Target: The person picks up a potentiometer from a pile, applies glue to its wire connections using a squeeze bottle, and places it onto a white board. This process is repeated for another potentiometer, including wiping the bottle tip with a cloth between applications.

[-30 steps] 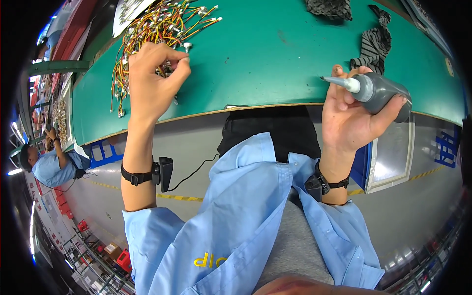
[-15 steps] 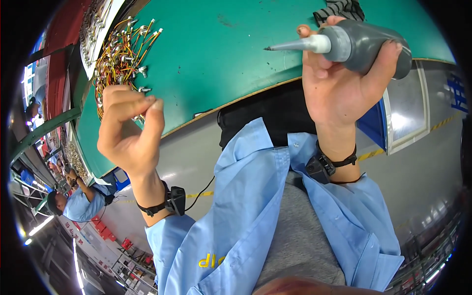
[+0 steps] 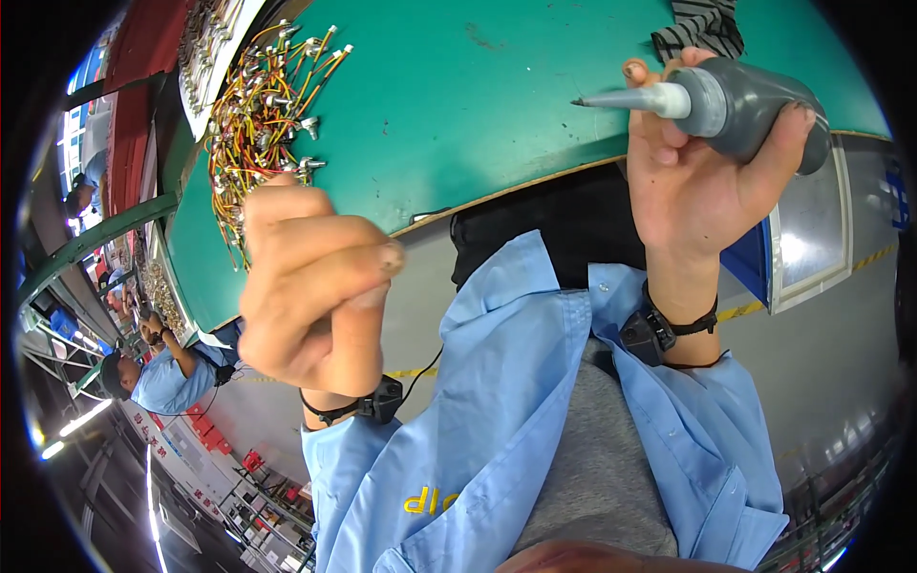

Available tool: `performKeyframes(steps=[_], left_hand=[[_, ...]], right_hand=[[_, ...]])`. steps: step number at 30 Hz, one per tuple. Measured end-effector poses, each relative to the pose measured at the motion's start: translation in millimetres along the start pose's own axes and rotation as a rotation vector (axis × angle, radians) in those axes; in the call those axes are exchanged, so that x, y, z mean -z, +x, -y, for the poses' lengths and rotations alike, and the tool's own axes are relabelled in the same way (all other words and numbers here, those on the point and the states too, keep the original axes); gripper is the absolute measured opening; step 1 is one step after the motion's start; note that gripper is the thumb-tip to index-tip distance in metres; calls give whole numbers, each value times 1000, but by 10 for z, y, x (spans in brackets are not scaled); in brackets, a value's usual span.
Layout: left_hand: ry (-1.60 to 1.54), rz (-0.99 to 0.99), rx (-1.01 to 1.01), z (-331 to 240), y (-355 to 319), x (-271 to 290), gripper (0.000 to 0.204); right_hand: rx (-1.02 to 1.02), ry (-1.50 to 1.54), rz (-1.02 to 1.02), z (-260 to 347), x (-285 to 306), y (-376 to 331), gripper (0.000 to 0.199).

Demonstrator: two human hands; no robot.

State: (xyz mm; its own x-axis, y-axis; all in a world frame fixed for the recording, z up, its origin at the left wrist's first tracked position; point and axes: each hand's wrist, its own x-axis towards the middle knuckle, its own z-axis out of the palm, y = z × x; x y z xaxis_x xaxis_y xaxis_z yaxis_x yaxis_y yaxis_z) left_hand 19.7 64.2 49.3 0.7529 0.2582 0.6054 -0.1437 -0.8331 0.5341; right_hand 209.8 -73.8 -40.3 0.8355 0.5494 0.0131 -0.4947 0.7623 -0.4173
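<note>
My right hand (image 3: 693, 196) is wrapped round a dark grey squeeze bottle (image 3: 764, 105) with a long tapered nozzle. The bottle lies nearly level above the green table (image 3: 458, 115), its dark-tipped nozzle pointing left. My left hand (image 3: 310, 291) is raised near the table's front edge, fingers curled and thumb pressed against the index finger. Whatever that pinch may hold is hidden or too small to make out. Just beyond my left hand lies a tangled pile of wired metal parts (image 3: 253, 143), with red, yellow and black leads and white connectors.
A grey-and-black striped cloth (image 3: 697, 29) lies at the table's back right. More parts rest on a white sheet (image 3: 215, 57) at far left, beside a green metal frame (image 3: 95, 244). A blue-sided panel (image 3: 812, 229) stands below the table at right. Another person (image 3: 167, 377) works at left.
My left hand has come nearer and turned, so its back and curled fingers now show. My right hand keeps the bottle; the whole view has shifted slightly.
</note>
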Motion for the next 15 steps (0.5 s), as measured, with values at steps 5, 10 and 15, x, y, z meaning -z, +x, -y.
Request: performKeyframes(steps=[5, 10, 15], left_hand=[[-49, 6, 15, -50, -24, 3, 17], [-98, -29, -64, -38, -56, -27, 21], [-124, -76, -83, -18, -88, -71, 26]], right_hand=[[20, -140, -132, -21, -113, -8, 76], [41, -172, -276, -40, -231, -3, 74], [15, -179, -200, -63, -238, -27, 72]])
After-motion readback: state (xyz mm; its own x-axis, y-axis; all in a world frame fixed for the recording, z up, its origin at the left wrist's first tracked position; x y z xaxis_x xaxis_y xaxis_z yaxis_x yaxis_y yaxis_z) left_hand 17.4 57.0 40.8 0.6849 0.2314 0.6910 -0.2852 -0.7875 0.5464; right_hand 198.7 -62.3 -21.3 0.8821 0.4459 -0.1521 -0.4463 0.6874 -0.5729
